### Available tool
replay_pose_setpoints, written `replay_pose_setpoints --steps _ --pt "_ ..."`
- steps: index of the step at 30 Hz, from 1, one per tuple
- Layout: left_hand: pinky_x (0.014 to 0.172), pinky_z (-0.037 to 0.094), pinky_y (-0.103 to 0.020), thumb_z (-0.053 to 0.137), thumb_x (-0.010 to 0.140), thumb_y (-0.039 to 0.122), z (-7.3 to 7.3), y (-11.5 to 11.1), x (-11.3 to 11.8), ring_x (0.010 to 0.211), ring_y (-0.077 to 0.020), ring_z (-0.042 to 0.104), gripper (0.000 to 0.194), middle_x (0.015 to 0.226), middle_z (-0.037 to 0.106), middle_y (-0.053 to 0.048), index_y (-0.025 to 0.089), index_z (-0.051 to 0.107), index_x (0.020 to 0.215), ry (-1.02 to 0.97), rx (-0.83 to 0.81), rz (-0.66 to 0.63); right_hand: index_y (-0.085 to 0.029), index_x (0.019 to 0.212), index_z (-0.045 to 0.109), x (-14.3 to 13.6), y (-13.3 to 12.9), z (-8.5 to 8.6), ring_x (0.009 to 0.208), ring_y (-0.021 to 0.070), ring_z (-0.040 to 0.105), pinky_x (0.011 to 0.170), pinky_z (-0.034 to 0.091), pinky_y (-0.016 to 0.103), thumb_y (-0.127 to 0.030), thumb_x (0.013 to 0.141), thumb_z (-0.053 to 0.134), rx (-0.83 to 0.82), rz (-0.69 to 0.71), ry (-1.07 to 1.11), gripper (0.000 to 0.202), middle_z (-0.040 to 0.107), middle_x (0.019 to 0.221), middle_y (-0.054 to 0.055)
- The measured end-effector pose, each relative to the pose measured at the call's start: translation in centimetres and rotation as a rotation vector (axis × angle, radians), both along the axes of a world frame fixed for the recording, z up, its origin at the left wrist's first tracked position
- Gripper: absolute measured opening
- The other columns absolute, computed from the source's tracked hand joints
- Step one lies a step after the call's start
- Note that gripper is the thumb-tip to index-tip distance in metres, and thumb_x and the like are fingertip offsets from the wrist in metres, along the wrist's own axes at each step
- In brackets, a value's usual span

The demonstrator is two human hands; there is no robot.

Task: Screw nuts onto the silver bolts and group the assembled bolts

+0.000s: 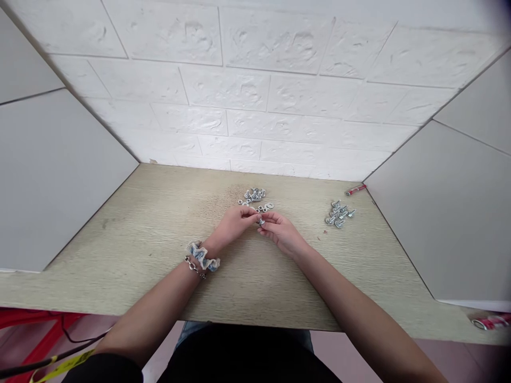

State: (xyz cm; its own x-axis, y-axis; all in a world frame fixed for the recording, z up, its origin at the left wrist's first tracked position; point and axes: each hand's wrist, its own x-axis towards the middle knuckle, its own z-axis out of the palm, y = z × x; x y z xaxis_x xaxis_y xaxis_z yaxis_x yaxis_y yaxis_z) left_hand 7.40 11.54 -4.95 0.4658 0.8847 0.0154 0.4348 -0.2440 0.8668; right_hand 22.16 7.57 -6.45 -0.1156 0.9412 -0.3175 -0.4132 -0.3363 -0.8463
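Observation:
In the middle of the tabletop my two hands meet at a small silver bolt (261,222). My right hand (282,234) grips it between thumb and fingers. My left hand (235,224) is closed in a pinch at the bolt's upper left end; whether a nut or washer is also in those fingertips is too small to tell. Just beyond my fingers lie loose nuts and washers (270,206), partly hidden by my left hand. Behind these sits a heap of bolts (254,194). Another pile of bolts with washers (339,214) lies to the right.
A red marker-like cylinder (355,190) lies by the right panel (443,213), and another red cylinder (491,322) is at the front right corner. A grey panel (67,181) borders the left side. The white brick-patterned wall (255,127) closes the back. Brown specks mark the tabletop (175,213).

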Motion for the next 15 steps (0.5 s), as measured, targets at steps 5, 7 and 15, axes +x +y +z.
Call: replay_pose_setpoints --steps 5,7,15 --pt "0.072 0.04 -0.025 0.051 0.076 0.037 0.37 -0.18 0.07 0.08 -0.0158 0.056 0.026 0.083 0.065 -0.002 0.017 0.067 0.078 0.027 0.056 -0.056 -0.015 0.082 0.055 -0.05 0.02 -0.27 0.068 0.0095 0.059 0.067 0.049 0.022 -0.015 0.057 0.068 -0.004 -0.004 0.03 0.028 0.062 0.077 0.001" --pt "0.073 0.04 -0.025 0.053 0.075 0.035 0.48 -0.28 0.15 0.081 -0.0155 0.056 0.023 0.084 0.065 -0.001 0.017 0.068 0.078 0.035 0.069 -0.067 -0.016 0.084 0.053 -0.06 0.02 -0.35 0.071 0.0099 0.06 0.07 0.05 0.023 -0.013 0.058 0.066 -0.008 0.002 0.047 0.029 0.062 0.079 0.002" --pt "0.075 0.04 -0.026 0.054 0.073 0.032 -0.38 -0.42 0.45 0.082 -0.0157 0.055 0.017 0.086 0.063 0.0 0.019 0.066 0.077 0.101 0.15 -0.034 -0.017 0.086 0.051 -0.47 0.05 -0.35 0.079 0.009 0.058 0.075 0.048 0.022 -0.01 0.058 0.059 0.021 0.034 -0.036 0.03 0.061 0.082 0.001"
